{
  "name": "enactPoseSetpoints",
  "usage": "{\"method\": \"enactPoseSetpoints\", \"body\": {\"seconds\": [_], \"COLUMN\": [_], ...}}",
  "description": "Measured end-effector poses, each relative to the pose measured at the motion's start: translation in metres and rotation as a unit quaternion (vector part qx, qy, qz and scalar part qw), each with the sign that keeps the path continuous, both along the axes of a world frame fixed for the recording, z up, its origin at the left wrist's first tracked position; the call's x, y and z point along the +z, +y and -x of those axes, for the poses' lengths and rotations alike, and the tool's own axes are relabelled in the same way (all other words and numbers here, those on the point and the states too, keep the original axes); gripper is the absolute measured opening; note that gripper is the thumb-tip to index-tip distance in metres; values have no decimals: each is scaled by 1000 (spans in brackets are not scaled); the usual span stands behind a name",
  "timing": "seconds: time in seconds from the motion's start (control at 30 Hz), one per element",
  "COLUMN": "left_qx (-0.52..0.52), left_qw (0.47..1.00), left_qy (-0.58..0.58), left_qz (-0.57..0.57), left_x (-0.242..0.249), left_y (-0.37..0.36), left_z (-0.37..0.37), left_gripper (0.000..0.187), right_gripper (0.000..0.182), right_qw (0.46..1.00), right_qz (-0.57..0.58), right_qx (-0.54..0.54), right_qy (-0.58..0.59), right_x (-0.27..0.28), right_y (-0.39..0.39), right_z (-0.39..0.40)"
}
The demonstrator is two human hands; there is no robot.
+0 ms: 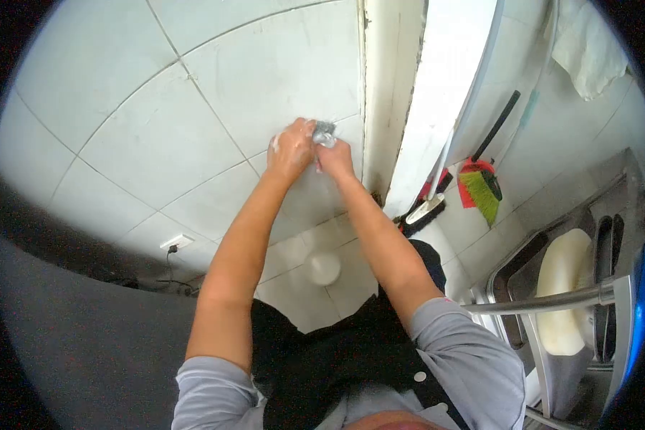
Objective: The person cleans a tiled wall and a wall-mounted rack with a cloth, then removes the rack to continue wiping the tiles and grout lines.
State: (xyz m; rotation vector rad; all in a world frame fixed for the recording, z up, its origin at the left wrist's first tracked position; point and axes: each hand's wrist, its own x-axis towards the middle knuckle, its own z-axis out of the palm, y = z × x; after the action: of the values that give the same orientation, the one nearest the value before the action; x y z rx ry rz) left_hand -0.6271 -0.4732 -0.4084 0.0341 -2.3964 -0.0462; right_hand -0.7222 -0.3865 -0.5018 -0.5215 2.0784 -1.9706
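Observation:
My two hands meet in front of the white tiled wall [279, 79], close to a door frame. Between them is a wet grey scouring pad [325, 131] with white foam on it. My left hand [291, 153] is closed at the pad's left side, with suds on its knuckles and wrist. From below and to the right, my right hand [335, 158] grips the pad in a closed fist. Part of the pad is hidden behind the fingers. Below the hands, a round white container [322, 268] stands on the tiled floor.
At right, past the white door frame [394, 93], a green-bristled broom [481, 193] and red dustpan [469, 188] lean by the wall. A metal rack [552, 304] with trays stands close on my right. A plugged-in socket [176, 243] is low on the left; a dark surface [86, 344] fills the lower left.

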Motion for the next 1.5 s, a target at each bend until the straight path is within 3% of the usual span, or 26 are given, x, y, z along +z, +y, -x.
{"method": "enactPoseSetpoints", "body": {"seconds": [0.1, 0.17, 0.2, 0.27, 0.4, 0.47, 0.53, 0.6, 0.67, 0.77, 0.83, 0.9, 1.0, 1.03, 1.1, 1.13, 1.17, 1.23, 1.3, 1.37, 1.43, 1.5], "left_qx": [66, 85, 92, 67, 16, 60, 100, 134, 95, 94, 107, 110, 53, -15, -90, -52, -9, 38, 134, 186, 192, 219], "left_qw": [996, 990, 984, 986, 992, 987, 978, 965, 970, 960, 957, 961, 967, 971, 985, 991, 994, 955, 899, 860, 834, 828], "left_qy": [12, -56, -92, -53, -71, -119, -139, -137, -55, -40, -53, -67, -90, -34, 60, 74, 85, 263, 310, 313, 329, 318], "left_qz": [-58, -100, -120, -141, -99, -91, -117, -176, -216, -261, -264, -246, -233, -236, -132, -98, -62, 129, 280, 357, 398, 407], "left_x": [-4, 2, 7, 5, 10, 13, 15, 0, -7, -16, -14, -14, -6, 5, 24, 52, 88, 144, 198, 221, 227, 231], "left_y": [6, 5, 6, 13, 12, 15, 13, 5, 5, 11, 12, 12, -7, -8, -25, -27, -27, -68, -119, -141, -160, -169], "left_z": [7, 8, 8, 8, 9, 12, 15, 19, 14, 10, 11, 8, -1, -10, -23, -39, -60, -80, -105, -111, -108, -106], "left_gripper": [17, 20, 22, 21, 20, 26, 30, 28, 23, 23, 27, 33, 41, 49, 47, 45, 44, 33, 37, 41, 45, 47], "right_gripper": [29, 31, 32, 34, 33, 32, 29, 27, 27, 34, 37, 45, 48, 49, 48, 46, 45, 43, 38, 35, 37, 38], "right_qw": [995, 986, 984, 979, 981, 982, 989, 991, 994, 981, 977, 959, 940, 929, 894, 872, 879, 890, 894, 957, 976, 970], "right_qz": [-55, -51, -45, -33, -50, -36, -103, -97, -19, 142, 114, 72, 208, 158, 100, 94, 77, 41, 27, -10, 4, -78], "right_qx": [66, 110, 107, 95, 116, 112, 97, 63, 11, -84, -179, -246, -215, -236, -251, -247, -243, -235, -298, -268, -178, -228], "right_qy": [-59, -113, -133, -178, -147, -148, 50, 65, -103, -99, 10, 121, 164, 236, 358, 413, 404, 388, 333, 114, -129, -9], "right_x": [24, 36, 40, 40, 22, 16, -55, -57, 9, 36, 1, 7, 33, 52, 106, 120, 110, 89, -7, -123, -251, -211], "right_y": [17, 32, 33, 38, 26, 30, 25, 31, 52, 22, -7, -10, -22, -19, -11, -5, 1, 8, 4, 4, 0, -2], "right_z": [7, 2, -2, -5, 12, 15, 53, 52, 8, -10, 0, -25, -42, -38, -23, -12, -8, -1, -2, -12, -8, -1]}}
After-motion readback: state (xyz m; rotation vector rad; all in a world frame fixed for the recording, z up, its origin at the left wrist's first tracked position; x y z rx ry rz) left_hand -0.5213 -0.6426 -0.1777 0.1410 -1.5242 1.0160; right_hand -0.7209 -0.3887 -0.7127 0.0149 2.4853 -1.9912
